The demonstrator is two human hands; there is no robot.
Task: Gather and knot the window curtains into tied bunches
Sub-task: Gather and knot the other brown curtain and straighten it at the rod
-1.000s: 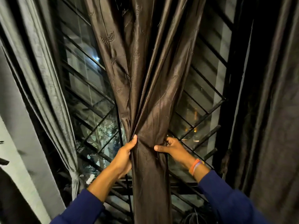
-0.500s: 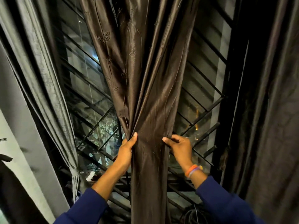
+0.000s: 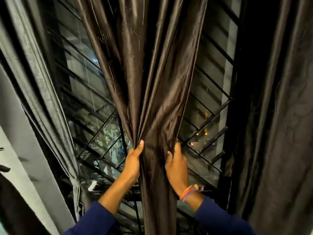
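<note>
No readable text, labels, brands or nos. anywhere — nothing legible in the head view. The brown curtain (image 3: 152, 82) carries only a woven leaf-like motif, no letters. The wristbands (image 3: 189, 192) on the right wrist are plain colour strips — no print can be made out.
</note>
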